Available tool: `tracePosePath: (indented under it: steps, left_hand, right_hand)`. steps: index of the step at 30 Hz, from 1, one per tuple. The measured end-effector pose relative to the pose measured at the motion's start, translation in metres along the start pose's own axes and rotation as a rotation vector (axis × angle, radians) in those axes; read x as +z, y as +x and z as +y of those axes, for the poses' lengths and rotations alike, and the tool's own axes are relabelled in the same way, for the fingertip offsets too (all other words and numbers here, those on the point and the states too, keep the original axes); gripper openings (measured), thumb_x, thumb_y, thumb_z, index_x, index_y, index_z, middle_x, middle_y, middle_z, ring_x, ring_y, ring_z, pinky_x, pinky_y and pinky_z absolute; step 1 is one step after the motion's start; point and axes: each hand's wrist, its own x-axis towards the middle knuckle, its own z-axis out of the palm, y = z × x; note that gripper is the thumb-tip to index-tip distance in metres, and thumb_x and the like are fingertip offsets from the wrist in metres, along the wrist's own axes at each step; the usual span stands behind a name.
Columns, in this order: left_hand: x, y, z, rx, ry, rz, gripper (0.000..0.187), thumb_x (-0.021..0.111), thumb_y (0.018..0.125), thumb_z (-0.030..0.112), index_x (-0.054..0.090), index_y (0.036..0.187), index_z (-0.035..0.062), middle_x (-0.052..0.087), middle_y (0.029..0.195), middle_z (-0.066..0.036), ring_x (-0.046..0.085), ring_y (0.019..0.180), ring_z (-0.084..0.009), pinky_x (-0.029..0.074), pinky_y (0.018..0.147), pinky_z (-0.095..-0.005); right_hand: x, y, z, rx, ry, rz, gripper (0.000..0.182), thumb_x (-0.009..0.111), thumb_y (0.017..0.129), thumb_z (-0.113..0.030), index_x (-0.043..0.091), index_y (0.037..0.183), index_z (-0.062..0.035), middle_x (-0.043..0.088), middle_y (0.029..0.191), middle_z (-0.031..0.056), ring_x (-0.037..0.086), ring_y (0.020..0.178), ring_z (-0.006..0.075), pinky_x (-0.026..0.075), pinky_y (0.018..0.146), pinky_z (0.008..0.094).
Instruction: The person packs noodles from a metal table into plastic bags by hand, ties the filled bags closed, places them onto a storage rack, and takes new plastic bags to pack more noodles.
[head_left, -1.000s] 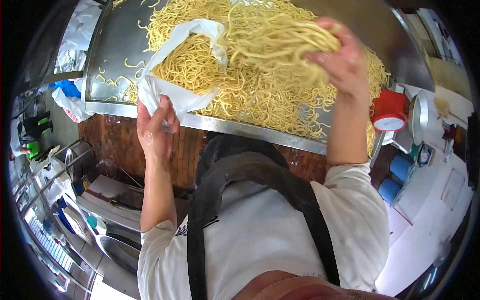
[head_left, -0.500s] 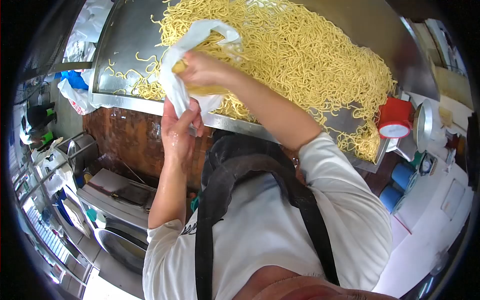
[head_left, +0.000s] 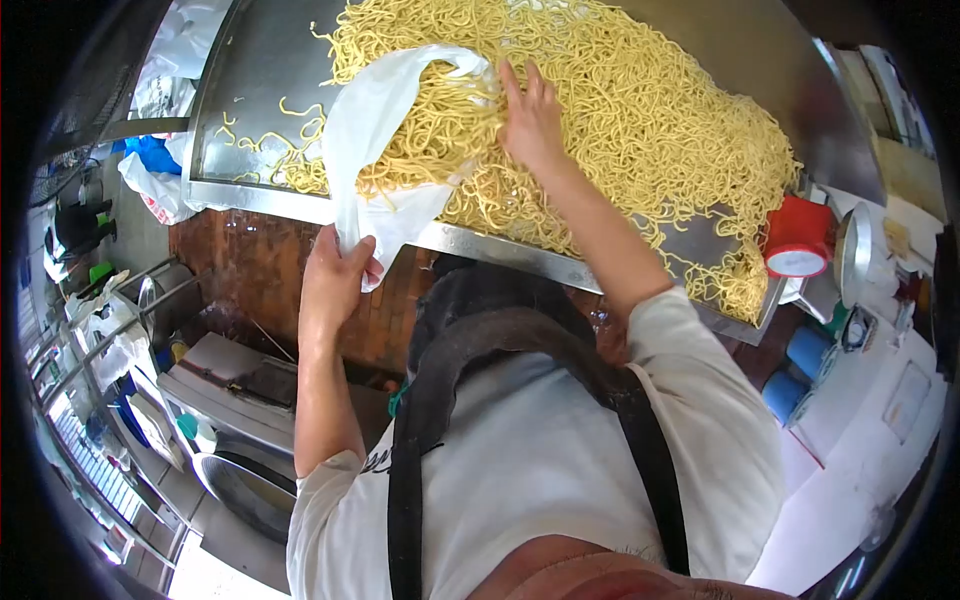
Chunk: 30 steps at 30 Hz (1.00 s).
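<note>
Yellow noodles (head_left: 640, 120) lie in a wide heap on a metal tray (head_left: 265, 95). My left hand (head_left: 338, 275) pinches the lower edge of a white plastic bag (head_left: 365, 110) in front of the tray's near rim. The bag's mouth gapes towards the heap, and a clump of noodles sits inside its opening. Just right of that mouth, my right hand (head_left: 532, 120) rests at the noodles with its fingers spread, and nothing is gripped in it. How deep the noodles go into the bag is hidden.
A red container (head_left: 797, 235) stands by the tray's right corner, beside a round metal lid (head_left: 848, 255). Blue cups (head_left: 795, 370) are at the right. Plastic bags (head_left: 155, 185) hang left of the tray, and a metal rack (head_left: 120, 320) stands lower left.
My right hand has come out of the bag's mouth and moved right, its fingers opening. Noodles now show in the bag's opening. My left hand has shifted slightly down and left with the bag.
</note>
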Motion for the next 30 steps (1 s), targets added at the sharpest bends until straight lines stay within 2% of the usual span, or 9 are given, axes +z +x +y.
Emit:
tracePosePath:
  steps: [6, 11, 14, 17, 19, 21, 23, 27, 30]
  left_hand:
    - [-0.011, -0.013, 0.003, 0.159, -0.577, -0.15, 0.023, 0.059, 0.095, 0.017, 0.061, 0.105, -0.0033, 0.056, 0.06, -0.004, 0.052, 0.051, -0.0134, 0.05, 0.062, -0.0298]
    - [0.015, -0.043, 0.076, 0.481, -0.858, -0.163, 0.033, 0.055, 0.097, 0.017, 0.052, 0.123, -0.0032, 0.05, 0.073, -0.002, 0.045, 0.057, -0.0098, 0.048, 0.065, -0.0305]
    - [0.022, -0.024, 0.085, 0.578, -0.87, -0.044, 0.046, 0.057, 0.096, 0.021, 0.045, 0.133, -0.003, 0.048, 0.084, -0.001, 0.044, 0.069, -0.0102, 0.042, 0.07, -0.031]
    - [0.002, -0.011, 0.073, 0.584, -1.021, -0.009, 0.05, 0.058, 0.095, 0.021, 0.043, 0.136, -0.003, 0.048, 0.085, 0.0, 0.043, 0.069, -0.0102, 0.041, 0.071, -0.0314]
    - [-0.004, -0.007, 0.061, 0.577, -1.004, 0.009, 0.052, 0.058, 0.095, 0.021, 0.042, 0.138, -0.003, 0.048, 0.086, 0.0, 0.043, 0.069, -0.0103, 0.041, 0.071, -0.0316]
    - [-0.005, -0.004, 0.05, 0.537, -0.995, 0.026, 0.055, 0.059, 0.094, 0.02, 0.04, 0.141, -0.0021, 0.047, 0.088, -0.001, 0.042, 0.069, -0.0103, 0.041, 0.07, -0.0316]
    - [-0.003, -0.003, 0.048, 0.514, -0.99, 0.024, 0.054, 0.059, 0.094, 0.019, 0.039, 0.141, -0.0011, 0.047, 0.088, -0.001, 0.042, 0.068, -0.0102, 0.04, 0.07, -0.0311]
    - [0.0, -0.01, 0.053, 0.48, -0.981, 0.008, 0.054, 0.059, 0.094, 0.018, 0.039, 0.141, 0.0004, 0.047, 0.087, 0.0, 0.041, 0.067, -0.0099, 0.039, 0.068, -0.0301]
    - [0.003, -0.009, 0.049, 0.491, -1.001, -0.005, 0.053, 0.058, 0.094, 0.017, 0.04, 0.141, 0.0004, 0.047, 0.087, 0.0, 0.041, 0.066, -0.0099, 0.039, 0.067, -0.0298]
  right_hand:
    - [0.027, 0.037, 0.005, -0.095, 0.381, -0.344, 0.068, 0.065, 0.078, -0.001, 0.039, 0.141, -0.0027, 0.058, 0.12, 0.0281, 0.06, 0.107, 0.0378, 0.052, 0.088, 0.0446]
    - [-0.023, 0.027, -0.127, -0.382, 0.974, 0.085, 0.022, 0.051, 0.092, -0.011, 0.058, 0.107, 0.0017, 0.067, 0.094, 0.024, 0.067, 0.09, 0.033, 0.052, 0.073, 0.0435]
    - [-0.01, 0.052, -0.188, -0.256, 1.387, -0.374, 0.029, 0.053, 0.092, -0.015, 0.053, 0.114, 0.0034, 0.067, 0.091, 0.016, 0.067, 0.091, 0.0301, 0.055, 0.077, 0.0381]
    - [-0.049, 0.049, -0.184, -0.356, 0.939, -0.603, 0.038, 0.057, 0.093, -0.022, 0.055, 0.124, 0.0016, 0.068, 0.078, 0.0184, 0.069, 0.073, 0.0245, 0.057, 0.07, 0.0354]
    - [-0.053, 0.047, -0.125, -0.589, 0.612, -0.367, 0.051, 0.063, 0.087, -0.014, 0.051, 0.137, -0.0099, 0.07, 0.101, 0.0191, 0.068, 0.096, 0.0271, 0.054, 0.085, 0.0373]
    - [-0.074, 0.071, -0.083, -0.12, 0.577, -0.675, 0.053, 0.062, 0.086, -0.009, 0.052, 0.138, -0.0155, 0.06, 0.129, 0.0156, 0.056, 0.122, 0.0294, 0.045, 0.102, 0.0376]
    - [-0.062, 0.089, -0.05, -0.242, 0.285, -0.124, 0.049, 0.061, 0.085, -0.006, 0.057, 0.133, -0.0142, 0.053, 0.139, 0.0136, 0.052, 0.125, 0.029, 0.041, 0.106, 0.0374]
    - [0.009, 0.105, -0.03, -0.495, 0.108, -0.198, 0.035, 0.056, 0.089, -0.008, 0.062, 0.123, -0.0086, 0.061, 0.126, 0.0146, 0.058, 0.113, 0.0308, 0.046, 0.098, 0.043]
    - [0.0, 0.061, -0.08, -0.335, 0.409, -0.307, 0.028, 0.053, 0.092, -0.012, 0.064, 0.117, -0.0049, 0.067, 0.112, 0.0152, 0.064, 0.101, 0.0303, 0.05, 0.089, 0.0423]
